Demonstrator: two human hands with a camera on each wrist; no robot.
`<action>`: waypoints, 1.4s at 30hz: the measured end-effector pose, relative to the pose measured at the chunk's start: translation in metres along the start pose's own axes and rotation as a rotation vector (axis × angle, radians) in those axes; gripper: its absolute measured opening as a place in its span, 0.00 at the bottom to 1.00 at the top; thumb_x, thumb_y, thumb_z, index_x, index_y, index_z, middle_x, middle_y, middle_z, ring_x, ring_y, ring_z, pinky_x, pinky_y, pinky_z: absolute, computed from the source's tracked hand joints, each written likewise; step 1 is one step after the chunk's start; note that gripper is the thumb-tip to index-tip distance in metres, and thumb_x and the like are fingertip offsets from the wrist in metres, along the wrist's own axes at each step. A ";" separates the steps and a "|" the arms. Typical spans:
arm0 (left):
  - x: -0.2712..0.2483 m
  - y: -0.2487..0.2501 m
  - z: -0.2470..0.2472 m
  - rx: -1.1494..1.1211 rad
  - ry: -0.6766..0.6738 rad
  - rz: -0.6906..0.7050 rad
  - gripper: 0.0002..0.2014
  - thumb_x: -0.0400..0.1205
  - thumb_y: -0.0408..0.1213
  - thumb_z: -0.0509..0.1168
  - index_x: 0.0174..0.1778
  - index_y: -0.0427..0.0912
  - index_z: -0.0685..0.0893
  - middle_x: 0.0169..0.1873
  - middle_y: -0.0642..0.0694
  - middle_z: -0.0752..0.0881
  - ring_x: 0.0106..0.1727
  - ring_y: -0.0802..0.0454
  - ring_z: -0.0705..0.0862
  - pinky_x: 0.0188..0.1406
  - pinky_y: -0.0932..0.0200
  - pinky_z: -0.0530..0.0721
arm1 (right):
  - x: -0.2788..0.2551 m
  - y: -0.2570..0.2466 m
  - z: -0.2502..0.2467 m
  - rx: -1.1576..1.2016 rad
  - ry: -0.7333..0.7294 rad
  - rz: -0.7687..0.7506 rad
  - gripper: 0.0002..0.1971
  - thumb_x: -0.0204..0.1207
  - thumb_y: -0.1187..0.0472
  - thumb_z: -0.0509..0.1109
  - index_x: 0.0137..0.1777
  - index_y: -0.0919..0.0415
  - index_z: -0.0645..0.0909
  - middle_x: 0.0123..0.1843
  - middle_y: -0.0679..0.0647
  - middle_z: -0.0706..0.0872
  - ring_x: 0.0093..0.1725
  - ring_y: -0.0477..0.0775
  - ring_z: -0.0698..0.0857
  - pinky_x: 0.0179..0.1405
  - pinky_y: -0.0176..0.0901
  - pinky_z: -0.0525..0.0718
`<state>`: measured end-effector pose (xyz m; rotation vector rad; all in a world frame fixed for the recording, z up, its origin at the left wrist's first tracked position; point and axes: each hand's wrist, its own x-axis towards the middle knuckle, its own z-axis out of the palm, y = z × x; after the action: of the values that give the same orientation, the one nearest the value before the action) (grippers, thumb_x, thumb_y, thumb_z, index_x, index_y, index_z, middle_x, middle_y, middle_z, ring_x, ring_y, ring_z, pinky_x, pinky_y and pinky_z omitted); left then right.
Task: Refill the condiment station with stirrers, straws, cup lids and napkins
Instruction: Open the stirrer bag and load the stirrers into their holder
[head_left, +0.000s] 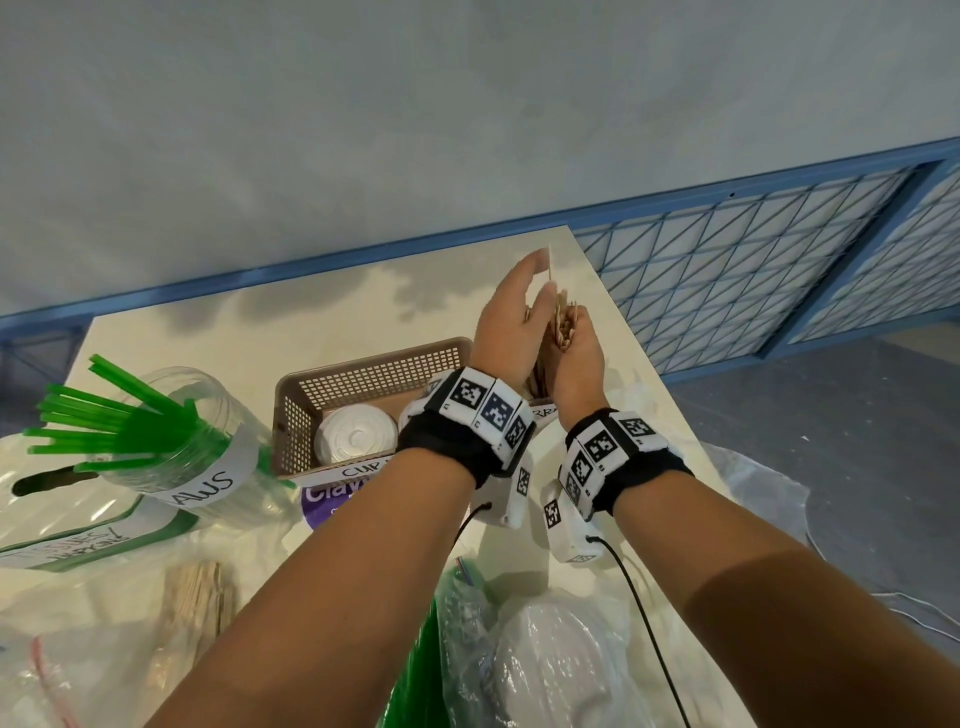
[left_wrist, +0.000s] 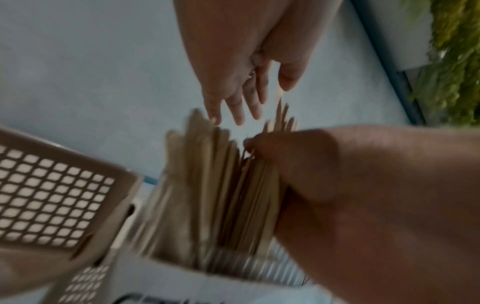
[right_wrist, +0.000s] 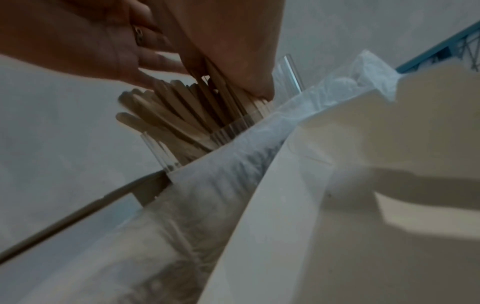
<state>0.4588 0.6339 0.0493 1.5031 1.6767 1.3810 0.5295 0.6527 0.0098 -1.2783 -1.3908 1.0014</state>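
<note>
A bundle of wooden stirrers (head_left: 563, 325) stands in a clear holder (right_wrist: 233, 127) at the table's far right, just right of the brown basket. My right hand (head_left: 576, 348) grips the bundle near its top; the left wrist view shows that hand (left_wrist: 324, 164) curled round the stirrers (left_wrist: 221, 185). My left hand (head_left: 519, 306) is beside it with straight fingers (left_wrist: 239, 111) touching the stirrer tips. In the right wrist view the stirrers (right_wrist: 168, 115) fan leftward out of the holder. In the head view both wrists hide most of the holder.
A brown mesh basket (head_left: 363, 374) holds white cup lids (head_left: 356, 434). A clear jar of green straws (head_left: 182, 431) stands at the left. Plastic bags lie in front, one with spare stirrers (head_left: 195, 603), one with lids (head_left: 561, 665). The table edge (head_left: 649, 358) runs close on the right.
</note>
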 end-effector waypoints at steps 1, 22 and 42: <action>0.002 0.005 -0.001 -0.019 0.033 0.010 0.16 0.85 0.35 0.57 0.69 0.41 0.76 0.65 0.45 0.82 0.68 0.55 0.79 0.67 0.65 0.73 | 0.001 0.001 0.000 0.048 0.016 0.037 0.13 0.84 0.60 0.55 0.42 0.61 0.79 0.36 0.52 0.82 0.34 0.44 0.82 0.36 0.35 0.83; -0.012 -0.014 0.000 0.440 0.006 0.115 0.11 0.80 0.31 0.63 0.56 0.39 0.84 0.54 0.39 0.81 0.56 0.42 0.78 0.56 0.47 0.79 | 0.006 0.006 -0.026 -0.207 -0.268 -0.167 0.13 0.80 0.65 0.62 0.64 0.61 0.74 0.54 0.52 0.83 0.51 0.47 0.80 0.48 0.31 0.72; -0.015 -0.035 0.010 0.295 -0.059 -0.130 0.17 0.86 0.35 0.50 0.67 0.32 0.72 0.65 0.35 0.77 0.66 0.40 0.76 0.66 0.50 0.73 | 0.019 0.009 -0.015 -0.177 -0.266 -0.133 0.07 0.80 0.65 0.62 0.55 0.61 0.78 0.51 0.53 0.84 0.49 0.49 0.80 0.50 0.36 0.75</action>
<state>0.4567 0.6278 0.0101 1.5412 1.9689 1.0462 0.5463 0.6723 0.0063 -1.1918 -1.7787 1.0008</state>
